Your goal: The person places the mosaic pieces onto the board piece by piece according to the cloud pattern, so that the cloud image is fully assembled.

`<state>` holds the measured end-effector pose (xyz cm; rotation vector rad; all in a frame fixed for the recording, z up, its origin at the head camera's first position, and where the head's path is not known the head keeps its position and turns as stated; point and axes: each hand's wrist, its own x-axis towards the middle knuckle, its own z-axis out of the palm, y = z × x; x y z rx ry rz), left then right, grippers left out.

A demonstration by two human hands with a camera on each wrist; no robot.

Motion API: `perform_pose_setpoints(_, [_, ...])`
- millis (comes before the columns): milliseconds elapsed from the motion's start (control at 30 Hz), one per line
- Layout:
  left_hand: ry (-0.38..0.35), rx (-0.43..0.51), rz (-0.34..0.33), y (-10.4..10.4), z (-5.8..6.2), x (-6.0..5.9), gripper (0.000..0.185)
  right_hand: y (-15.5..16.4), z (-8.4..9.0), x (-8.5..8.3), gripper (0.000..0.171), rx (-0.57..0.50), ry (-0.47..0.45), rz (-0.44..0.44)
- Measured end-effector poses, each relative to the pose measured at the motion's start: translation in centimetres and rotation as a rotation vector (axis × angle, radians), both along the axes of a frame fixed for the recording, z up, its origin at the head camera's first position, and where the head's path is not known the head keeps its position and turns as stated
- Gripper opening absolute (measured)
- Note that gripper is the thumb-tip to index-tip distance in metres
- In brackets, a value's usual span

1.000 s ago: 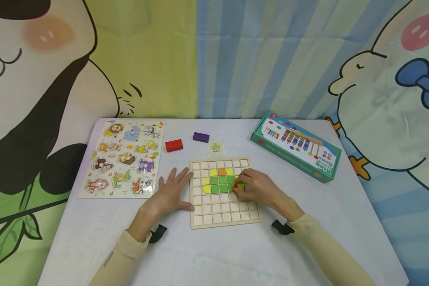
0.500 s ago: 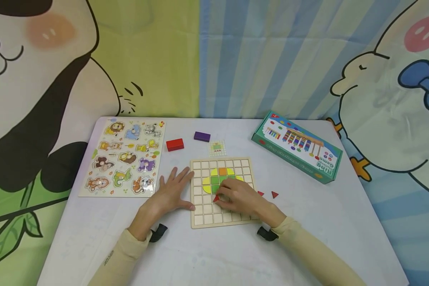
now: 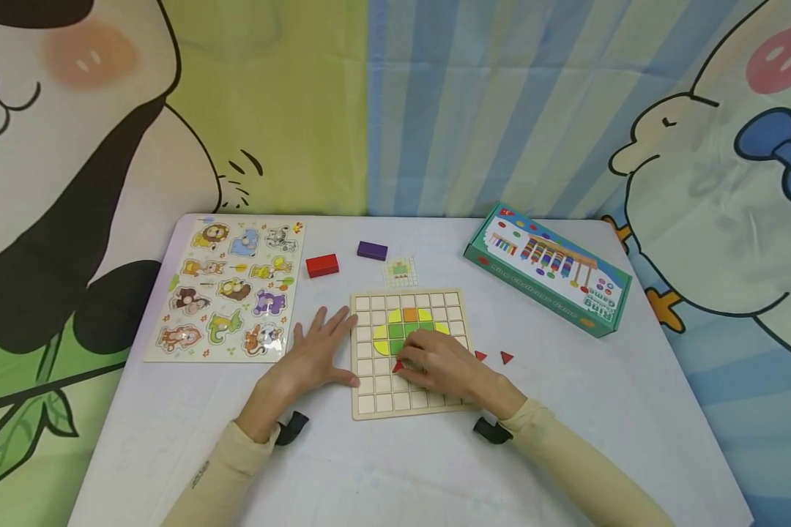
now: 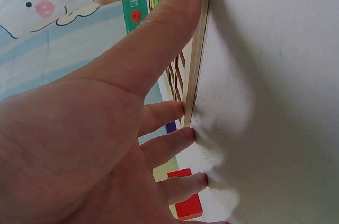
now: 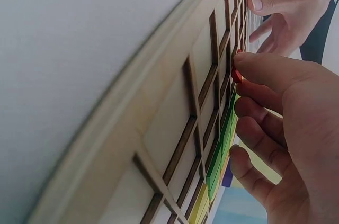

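Note:
A wooden grid board (image 3: 382,405) lies on the table in the head view. In its cells sit green squares (image 3: 396,331), an orange square (image 3: 410,315) and rounded yellow pieces (image 3: 380,333). My right hand (image 3: 444,364) pinches a red triangle piece (image 3: 398,365) between thumb and index finger, over a cell just below the green squares; the right wrist view shows the same piece (image 5: 237,73) at the fingertips. My left hand (image 3: 313,355) lies along the board's left edge, fingers spread, with thumb and fingertips touching it. Part of the board is hidden beneath my right hand.
Two loose red triangles (image 3: 506,358) lie right of the board. Behind it are a small pattern card (image 3: 401,271), a red block (image 3: 322,266) and a purple block (image 3: 372,251). An animal puzzle board (image 3: 227,293) lies at left, and a green game box (image 3: 547,271) at back right.
My right hand has moved left and toward me from the board's right side, carrying the red triangle, then stayed nearly still. Two red triangles on the table came into view. My left hand has not moved.

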<state>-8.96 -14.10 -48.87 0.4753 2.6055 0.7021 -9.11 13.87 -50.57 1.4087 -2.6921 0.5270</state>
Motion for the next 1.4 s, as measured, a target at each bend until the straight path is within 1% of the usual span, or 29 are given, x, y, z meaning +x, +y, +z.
perform_pose_setpoints(133, [0.000, 0.001, -0.001, 0.0, 0.0, -0.1, 0.116, 0.1, 0.0, 0.1, 0.023, 0.012, -0.008, -0.004])
perform_pose_setpoints(567, [-0.001, -0.005, -0.005, 0.1, -0.2, -0.2, 0.117, 0.3, 0.0, 0.2, 0.025, -0.021, 0.001, -0.001])
perform_pose_setpoints(733, [-0.008, 0.004, -0.002, 0.1, -0.3, -0.2, 0.116, 0.8, 0.5, 0.1, 0.022, -0.040, 0.004, -0.010])
perform_pose_setpoints(867, [-0.009, 0.009, -0.002, 0.1, -0.2, -0.1, 0.116, 2.2, 1.4, -0.2, 0.021, -0.052, -0.014, -0.053])
perform_pose_setpoints(1100, [-0.013, 0.010, -0.002, 0.0, 0.0, 0.0, 0.116, 6.8, 2.1, -0.6, 0.020, -0.072, -0.029, -0.188])
perform_pose_setpoints(1267, [-0.009, 0.002, 0.000, -0.1, -0.2, -0.1, 0.117, 9.8, 2.1, -0.3, 0.020, -0.053, -0.020, -0.271])
perform_pose_setpoints(1400, [-0.013, 0.008, 0.001, -0.1, -0.4, -0.2, 0.117, 11.4, 1.8, 0.4, 0.022, -0.021, -0.023, -0.297])
